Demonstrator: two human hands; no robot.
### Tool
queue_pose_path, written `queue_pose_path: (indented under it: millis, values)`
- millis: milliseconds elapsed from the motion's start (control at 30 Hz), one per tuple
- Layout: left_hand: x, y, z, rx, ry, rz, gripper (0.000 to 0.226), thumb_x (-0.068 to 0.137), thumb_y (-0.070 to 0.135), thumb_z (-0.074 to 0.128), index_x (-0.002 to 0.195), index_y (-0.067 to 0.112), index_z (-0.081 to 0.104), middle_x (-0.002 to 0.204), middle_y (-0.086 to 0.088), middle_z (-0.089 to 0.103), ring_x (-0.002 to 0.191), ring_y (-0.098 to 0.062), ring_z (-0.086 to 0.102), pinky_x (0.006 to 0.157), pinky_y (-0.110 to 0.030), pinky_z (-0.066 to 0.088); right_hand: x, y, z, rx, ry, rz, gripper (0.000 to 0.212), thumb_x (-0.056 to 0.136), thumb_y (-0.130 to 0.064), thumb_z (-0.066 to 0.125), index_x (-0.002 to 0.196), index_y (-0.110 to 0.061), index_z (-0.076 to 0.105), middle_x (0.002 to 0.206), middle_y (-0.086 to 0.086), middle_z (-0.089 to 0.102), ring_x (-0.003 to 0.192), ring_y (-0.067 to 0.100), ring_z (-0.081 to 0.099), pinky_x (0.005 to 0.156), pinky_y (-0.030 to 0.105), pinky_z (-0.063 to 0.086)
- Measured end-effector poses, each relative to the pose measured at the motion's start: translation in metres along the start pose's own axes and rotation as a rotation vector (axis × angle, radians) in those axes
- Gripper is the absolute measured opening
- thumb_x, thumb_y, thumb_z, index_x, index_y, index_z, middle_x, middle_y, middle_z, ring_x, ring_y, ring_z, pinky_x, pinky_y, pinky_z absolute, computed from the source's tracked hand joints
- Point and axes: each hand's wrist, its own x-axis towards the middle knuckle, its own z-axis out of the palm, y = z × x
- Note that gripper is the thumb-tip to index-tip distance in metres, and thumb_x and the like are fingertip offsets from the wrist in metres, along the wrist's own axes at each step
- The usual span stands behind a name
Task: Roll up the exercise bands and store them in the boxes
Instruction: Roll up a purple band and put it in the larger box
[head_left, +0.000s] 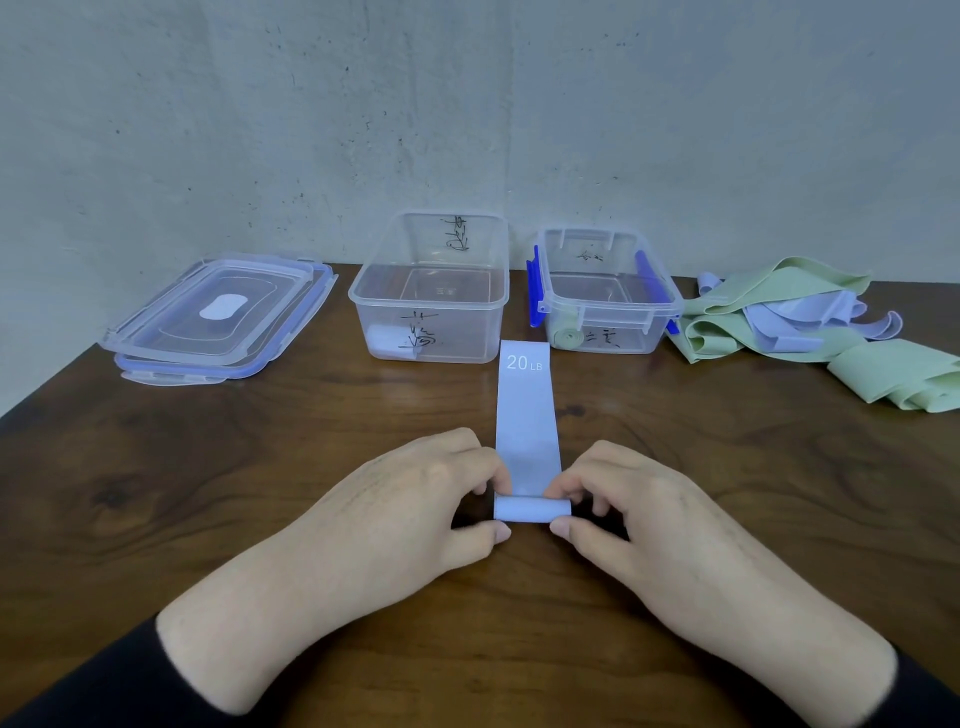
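Pinching the rolled end of a lilac exercise band (525, 415) from both sides, the fingers (496, 478) of the left hand (415, 499) and those of the right hand (639, 514) are curling round the small roll, each thumb tucked under its near edge and the other fingertips lying over the top. The roll is sitting on the tabletop (208, 493) just in front of the person, and the unrolled length of the band is lying flat, stretching straight away toward the boxes — its far end, printed "20 LB", is reaching the gap between them.

Beyond it two clear plastic boxes are standing side by side near the wall. The larger box (431, 291), on the left, is showing handwritten marks on its near and far walls and is holding a pale rolled band (387, 340) in its near left corner. The smaller box (608, 296), on the right, has blue clips along its sides and is holding a rolled green band (566, 338) against its near wall. Both boxes are standing open.

To the left of the larger box two clear lids (218, 317) are lying stacked, the lower one edged in blue. At the right edge of the tabletop a loose heap of bands (789, 322) — green ones tangled with lilac ones — is lying just beside the smaller box. Dark sleeves (78, 691) are covering the forearms.
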Motion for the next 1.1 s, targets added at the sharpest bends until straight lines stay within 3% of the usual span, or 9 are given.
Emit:
queue_pose_path:
  millis: [167,300,533,767,1100]
  values:
    - [0.0011,0.0018,-0.0011,0.001,-0.010,0.012,0.017,0.092,0.050,0.054,0.107,0.042,0.054,0.107,0.023,0.045,0.089,0.005,0.045,0.070,-0.011,0.037,0.0004,0.0003,0.0006,0.001,-0.016,-0.002,0.013,0.095,-0.041,0.058,0.105,-0.039,0.065,0.097,-0.021,0.050,0.096,-0.001,0.049,0.077,0.010,0.038]
    - [-0.0002,0.0010,-0.0004,0.009,-0.005,0.018,0.020,0.093,0.052,0.050,0.109,0.043,0.055,0.108,0.024,0.044,0.090,0.007,0.044,0.070,-0.011,0.036,0.0004,0.0008,0.0006,0.018,-0.011,0.019,0.019,0.088,-0.043,0.066,0.106,-0.044,0.058,0.097,-0.024,0.049,0.097,0.000,0.049,0.079,0.010,0.040]
    - [0.0006,0.0027,-0.0018,0.001,0.002,-0.004,0.021,0.089,0.052,0.057,0.108,0.044,0.051,0.106,0.023,0.046,0.088,0.006,0.044,0.067,-0.010,0.035,-0.0003,-0.0003,-0.0007,-0.004,-0.012,0.013,0.006,0.092,-0.041,0.062,0.098,-0.041,0.061,0.098,-0.024,0.048,0.099,-0.001,0.048,0.080,0.008,0.038]
    - [-0.0014,0.0031,-0.0021,0.004,0.018,0.007,0.018,0.093,0.051,0.050,0.108,0.043,0.054,0.106,0.023,0.046,0.089,0.003,0.045,0.072,-0.013,0.040,-0.0002,0.0013,-0.0001,0.008,-0.018,0.021,0.017,0.087,-0.044,0.067,0.101,-0.044,0.058,0.102,-0.026,0.047,0.099,0.000,0.048,0.079,0.008,0.037]
    - [-0.0012,0.0017,-0.0011,0.012,0.009,0.001,0.019,0.091,0.053,0.053,0.108,0.044,0.051,0.105,0.024,0.045,0.091,0.008,0.043,0.067,-0.011,0.036,-0.0006,0.0008,-0.0002,-0.007,-0.017,0.018,0.005,0.091,-0.044,0.061,0.096,-0.044,0.059,0.099,-0.023,0.049,0.098,-0.002,0.049,0.076,0.008,0.038]
